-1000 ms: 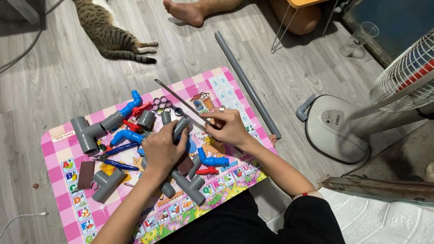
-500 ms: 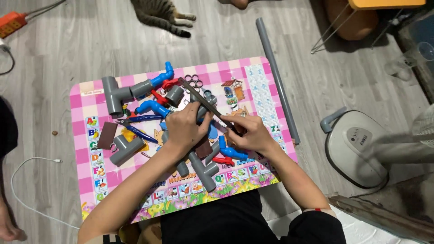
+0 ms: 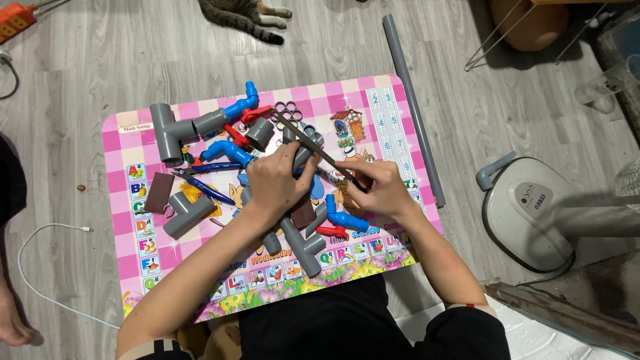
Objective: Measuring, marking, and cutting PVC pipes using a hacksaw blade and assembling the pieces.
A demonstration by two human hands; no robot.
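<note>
My left hand (image 3: 275, 183) grips a short grey pipe piece (image 3: 301, 159) over the pink low table (image 3: 133, 140). My right hand (image 3: 377, 187) holds a thin metal blade (image 3: 308, 140) that slants up to the left and lies across the pipe piece. Around the hands lie grey tee fittings (image 3: 167, 130), blue elbow fittings (image 3: 225, 151), a blue valve with a red handle (image 3: 343, 221) and a grey joined fitting (image 3: 300, 243). Blue-handled pliers (image 3: 203, 180) lie left of my left hand.
A long grey pipe (image 3: 412, 107) lies on the wooden floor along the table's right edge. A fan base (image 3: 530, 213) stands at the right. A cat (image 3: 247, 17) lies at the top. A white cable (image 3: 40, 267) and another person's foot (image 3: 12, 320) are at the left.
The view shifted, so the table sits more central. My right hand has drawn the blade down to the right across the pipe piece. My left hand keeps its grip.
</note>
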